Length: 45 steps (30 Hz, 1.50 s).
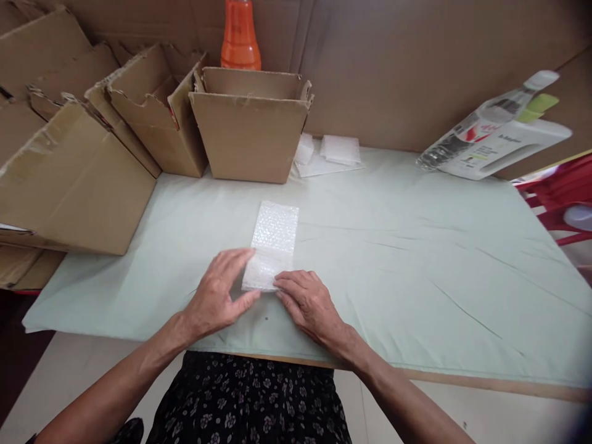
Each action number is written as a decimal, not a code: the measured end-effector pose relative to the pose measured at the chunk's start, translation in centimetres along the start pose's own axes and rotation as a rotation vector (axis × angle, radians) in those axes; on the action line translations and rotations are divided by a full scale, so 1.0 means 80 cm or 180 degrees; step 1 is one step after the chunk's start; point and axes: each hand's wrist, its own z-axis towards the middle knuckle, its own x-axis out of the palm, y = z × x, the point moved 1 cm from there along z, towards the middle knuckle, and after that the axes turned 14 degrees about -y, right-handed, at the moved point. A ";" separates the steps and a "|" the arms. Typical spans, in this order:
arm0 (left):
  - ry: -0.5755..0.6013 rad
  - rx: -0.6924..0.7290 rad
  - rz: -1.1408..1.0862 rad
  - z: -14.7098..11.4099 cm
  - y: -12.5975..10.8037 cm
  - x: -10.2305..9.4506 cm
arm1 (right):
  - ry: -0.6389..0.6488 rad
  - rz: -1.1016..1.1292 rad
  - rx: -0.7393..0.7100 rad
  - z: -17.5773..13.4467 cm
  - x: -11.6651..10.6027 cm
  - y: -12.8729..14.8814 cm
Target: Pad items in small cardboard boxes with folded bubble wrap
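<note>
A strip of bubble wrap (275, 228) lies flat on the cloth-covered table, and its near part looks folded over into a double layer. My left hand (218, 293) is at the strip's left edge, thumb and fingers spread apart with nothing between them. At the near right corner, my right hand (309, 303) has its fingers and thumb closed on the bubble wrap. What may lie inside the folded part cannot be made out.
Open cardboard boxes (250, 132) stand along the back and left. Behind them rises an orange bottle (240, 37). Folded bubble wrap pieces (340, 149) lie at the back. A clear bottle (481, 126) and a white jug (509, 145) lean at the right; a pale green cloth (416, 265) covers the table.
</note>
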 end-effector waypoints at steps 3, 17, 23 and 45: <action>0.0413 -0.0120 -0.0227 -0.008 -0.004 0.004 | -0.0003 0.0436 0.0445 -0.001 -0.007 -0.004; 0.0248 0.0111 0.0078 0.001 0.002 0.005 | 0.0220 -0.0304 -0.0183 0.024 -0.005 -0.004; 0.0581 -0.0407 0.0050 0.000 0.011 0.004 | 0.0022 -0.0244 -0.0020 0.015 -0.022 0.005; -0.0165 -0.2485 -0.2167 0.007 -0.033 0.026 | 0.0414 0.1319 0.0951 0.051 -0.031 -0.016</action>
